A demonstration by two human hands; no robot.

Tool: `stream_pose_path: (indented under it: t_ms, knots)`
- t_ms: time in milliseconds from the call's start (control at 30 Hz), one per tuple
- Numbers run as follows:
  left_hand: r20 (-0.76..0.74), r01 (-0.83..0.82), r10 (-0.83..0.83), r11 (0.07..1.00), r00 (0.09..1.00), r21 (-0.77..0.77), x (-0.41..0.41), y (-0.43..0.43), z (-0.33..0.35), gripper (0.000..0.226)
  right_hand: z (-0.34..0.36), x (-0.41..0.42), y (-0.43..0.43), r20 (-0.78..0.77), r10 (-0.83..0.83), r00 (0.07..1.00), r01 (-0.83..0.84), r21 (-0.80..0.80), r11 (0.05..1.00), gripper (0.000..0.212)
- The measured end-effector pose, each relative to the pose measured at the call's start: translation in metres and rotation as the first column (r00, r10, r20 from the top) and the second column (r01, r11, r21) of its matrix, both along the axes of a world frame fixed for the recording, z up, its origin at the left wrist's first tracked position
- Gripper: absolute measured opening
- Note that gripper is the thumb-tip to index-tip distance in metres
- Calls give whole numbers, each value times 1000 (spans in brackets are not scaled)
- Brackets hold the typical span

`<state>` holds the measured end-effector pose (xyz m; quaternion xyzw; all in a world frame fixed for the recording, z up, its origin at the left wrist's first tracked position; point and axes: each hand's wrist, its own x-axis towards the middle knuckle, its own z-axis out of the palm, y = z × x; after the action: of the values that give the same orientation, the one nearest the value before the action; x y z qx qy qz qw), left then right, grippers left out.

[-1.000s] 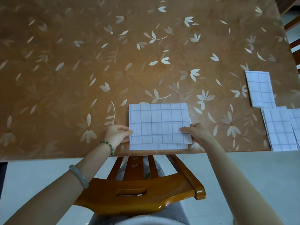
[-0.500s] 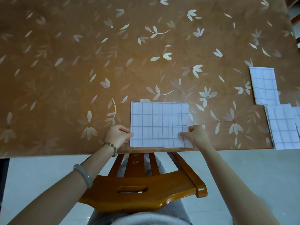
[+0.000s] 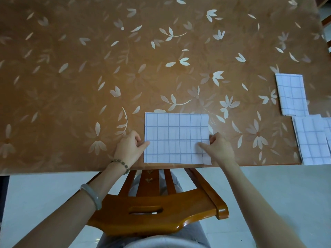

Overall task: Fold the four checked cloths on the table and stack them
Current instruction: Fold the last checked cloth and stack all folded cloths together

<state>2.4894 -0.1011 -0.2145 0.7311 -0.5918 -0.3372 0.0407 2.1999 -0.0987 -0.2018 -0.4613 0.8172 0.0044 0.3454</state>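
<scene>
Desk [image 3: 89, 68]: a brown surface with a pale flower-and-leaf pattern, filling the upper two thirds of the head view. Its near edge runs across the frame.

Floor [image 3: 268, 185]: pale and glossy, visible below the desk's near edge.

Chair [image 3: 157, 210]: orange-brown wood, pushed against the middle of the near edge. Its curved top rail has a slot, and its slats run up toward the desk.

Centre cloth [image 3: 176, 136]: white with a thin blue check, folded into a flat rectangle. It lies at the middle of the near edge, with its own near side just short of that edge.

Right-hand cloths: a narrow folded cloth [image 3: 292, 94] lies close to the desk's right edge. A second folded cloth [image 3: 311, 140] lies at the near right corner and reaches the near edge. The two meet at their corners; whether they overlap cannot be determined. A third checked piece [image 3: 328, 127] is cut off by the frame.

Left grip [image 3: 129, 147]: a bare hand closed on the centre cloth's left side, thumb on top and fingers curled.

Right grip [image 3: 219, 148]: a bare hand closed on the same cloth's right side, one finger on top and the others curled at the edge.

Bangle [image 3: 92, 196]: pale green, on the left forearm.

Bead bracelet [image 3: 120, 162]: on the left wrist.
</scene>
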Motion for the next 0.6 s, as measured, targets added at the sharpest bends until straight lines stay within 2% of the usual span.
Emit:
stream_pose_path:
  t_ms: [100,133,200,233,300,367,467,600]
  knots:
    - [68,226,-216,951,974,-213,1,-14,-1,24,9,6,-11,-150,-39,988,-13,-334,943,31]
    - [107,314,-295,908,949,-276,-2,-20,-4,27,8,13,-16,-161,2,987,-77,-462,883,29]
    - [200,472,-428,816,881,-335,-14,-34,-14,40,-5,32,-29,-219,174,960,-273,-595,756,27]
    - [259,542,-479,774,839,-326,-21,-39,-20,46,-13,45,-35,-238,276,931,-365,-602,711,26]
    - [367,656,-559,714,744,-244,-34,-47,-31,56,-32,71,-44,-211,480,852,-508,-555,659,37]
    - [434,702,-590,696,680,-154,-40,-48,-42,63,-47,91,-47,-211,599,772,-614,-490,619,49]
    - [447,693,-588,713,674,-107,-42,-45,-54,66,-64,102,-43,-251,655,713,-696,-370,616,56]
    - [424,677,-576,725,699,-131,-41,-45,-62,66,-75,92,-42,-265,635,725,-688,-286,667,61]
